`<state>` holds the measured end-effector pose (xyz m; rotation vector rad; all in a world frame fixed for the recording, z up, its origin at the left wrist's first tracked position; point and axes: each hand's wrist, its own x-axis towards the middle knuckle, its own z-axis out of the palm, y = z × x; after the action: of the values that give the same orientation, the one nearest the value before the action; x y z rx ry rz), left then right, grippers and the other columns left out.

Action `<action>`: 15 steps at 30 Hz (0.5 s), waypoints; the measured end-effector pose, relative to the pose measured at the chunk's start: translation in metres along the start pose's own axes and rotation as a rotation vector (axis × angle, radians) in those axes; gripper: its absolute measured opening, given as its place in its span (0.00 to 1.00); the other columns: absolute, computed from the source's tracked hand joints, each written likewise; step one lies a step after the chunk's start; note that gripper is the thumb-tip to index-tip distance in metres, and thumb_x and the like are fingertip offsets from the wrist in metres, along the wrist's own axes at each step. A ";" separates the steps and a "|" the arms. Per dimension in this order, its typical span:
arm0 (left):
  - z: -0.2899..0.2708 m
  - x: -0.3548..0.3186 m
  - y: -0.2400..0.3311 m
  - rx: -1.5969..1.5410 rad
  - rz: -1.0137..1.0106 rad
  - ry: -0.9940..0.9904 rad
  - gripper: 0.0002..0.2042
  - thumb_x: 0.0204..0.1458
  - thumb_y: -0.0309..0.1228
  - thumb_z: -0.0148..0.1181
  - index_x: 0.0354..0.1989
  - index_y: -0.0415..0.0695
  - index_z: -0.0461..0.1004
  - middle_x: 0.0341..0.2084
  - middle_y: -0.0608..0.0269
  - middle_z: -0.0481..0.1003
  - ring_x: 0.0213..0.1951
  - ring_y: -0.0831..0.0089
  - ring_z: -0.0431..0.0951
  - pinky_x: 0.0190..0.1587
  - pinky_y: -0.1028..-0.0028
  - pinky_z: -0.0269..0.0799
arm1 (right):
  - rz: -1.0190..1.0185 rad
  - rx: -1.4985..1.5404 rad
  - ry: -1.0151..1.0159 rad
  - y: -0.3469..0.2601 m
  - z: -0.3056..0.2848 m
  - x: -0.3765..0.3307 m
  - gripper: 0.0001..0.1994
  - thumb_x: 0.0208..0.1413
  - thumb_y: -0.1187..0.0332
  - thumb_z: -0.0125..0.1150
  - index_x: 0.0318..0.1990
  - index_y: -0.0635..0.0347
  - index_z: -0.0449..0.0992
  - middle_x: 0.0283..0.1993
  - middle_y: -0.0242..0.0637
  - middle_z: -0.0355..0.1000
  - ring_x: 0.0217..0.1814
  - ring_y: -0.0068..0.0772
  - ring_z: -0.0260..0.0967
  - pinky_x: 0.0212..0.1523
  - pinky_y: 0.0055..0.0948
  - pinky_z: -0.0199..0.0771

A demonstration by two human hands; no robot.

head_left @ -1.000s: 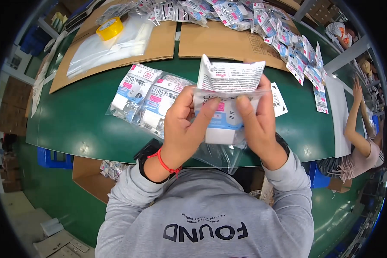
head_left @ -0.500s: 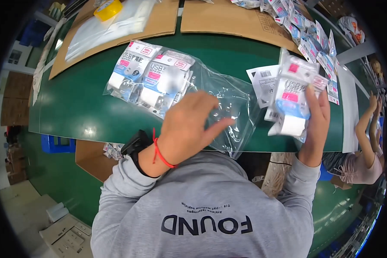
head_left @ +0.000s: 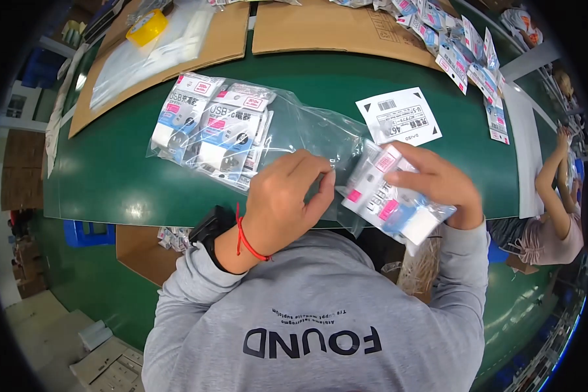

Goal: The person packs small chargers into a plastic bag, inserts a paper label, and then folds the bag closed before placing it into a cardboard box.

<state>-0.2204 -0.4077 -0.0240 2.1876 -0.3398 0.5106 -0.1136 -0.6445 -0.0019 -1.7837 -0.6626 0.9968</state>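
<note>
My left hand (head_left: 282, 199) is closed in a pinch on the mouth edge of a large clear plastic bag (head_left: 300, 124). Inside the bag's far left end lie several charger packs (head_left: 225, 134), white, pink and blue, in two side-by-side stacks. My right hand (head_left: 447, 179) grips a small stack of the same charger packs (head_left: 380, 191), tilted, at the bag's mouth by the table's near edge. Whether the stack is inside the bag's opening I cannot tell. A white printed label sheet (head_left: 398, 108) lies on the green table just beyond my right hand.
A heap of charger packs (head_left: 451, 49) covers the far right corner. Flat cardboard (head_left: 346, 32) lies along the back, with yellow tape (head_left: 147, 27) and clear bags (head_left: 147, 68) at left. An open carton (head_left: 137, 251) stands below the table edge. Another person's arm (head_left: 549, 170) is at right.
My right hand has brought the stack of charger packs left and nearer, to the bag's mouth, uncovering the label sheet. My left thumb and fingers have closed together on the bag edge.
</note>
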 end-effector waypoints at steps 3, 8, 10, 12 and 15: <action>-0.002 0.001 0.002 0.061 0.108 0.022 0.07 0.41 0.18 0.61 0.29 0.38 0.73 0.23 0.58 0.72 0.24 0.62 0.73 0.24 0.71 0.69 | 0.039 0.149 0.031 -0.006 0.012 0.019 0.21 0.58 0.66 0.58 0.57 0.64 0.66 0.47 0.35 0.71 0.48 0.21 0.65 0.49 0.24 0.65; -0.002 0.003 0.007 0.097 0.127 -0.004 0.07 0.40 0.18 0.62 0.29 0.39 0.73 0.23 0.58 0.72 0.23 0.62 0.73 0.24 0.71 0.69 | -0.033 -0.174 -0.222 -0.013 0.017 0.035 0.19 0.58 0.66 0.57 0.55 0.63 0.68 0.45 0.34 0.71 0.48 0.21 0.65 0.50 0.24 0.65; -0.004 0.001 0.008 0.070 0.106 -0.031 0.07 0.40 0.19 0.62 0.29 0.39 0.73 0.23 0.58 0.72 0.23 0.63 0.73 0.24 0.70 0.68 | 0.049 -0.075 -0.178 -0.017 0.017 0.043 0.19 0.58 0.66 0.57 0.56 0.63 0.67 0.46 0.34 0.71 0.49 0.22 0.65 0.51 0.25 0.65; -0.003 -0.001 0.004 0.069 0.135 0.003 0.06 0.40 0.20 0.61 0.28 0.40 0.72 0.22 0.59 0.70 0.23 0.63 0.73 0.24 0.70 0.68 | 0.209 0.128 -0.085 -0.021 0.018 0.051 0.21 0.58 0.68 0.57 0.58 0.63 0.66 0.49 0.34 0.70 0.50 0.22 0.64 0.52 0.25 0.65; 0.004 0.001 0.006 0.123 0.178 0.044 0.06 0.40 0.22 0.60 0.25 0.41 0.69 0.21 0.61 0.67 0.23 0.64 0.71 0.23 0.69 0.67 | -0.005 0.192 -0.060 -0.006 0.023 0.056 0.21 0.59 0.66 0.56 0.58 0.63 0.66 0.49 0.34 0.71 0.50 0.21 0.66 0.51 0.23 0.66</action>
<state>-0.2205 -0.4151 -0.0217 2.2727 -0.4940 0.6924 -0.1047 -0.5874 -0.0202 -1.5889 -0.5878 1.0774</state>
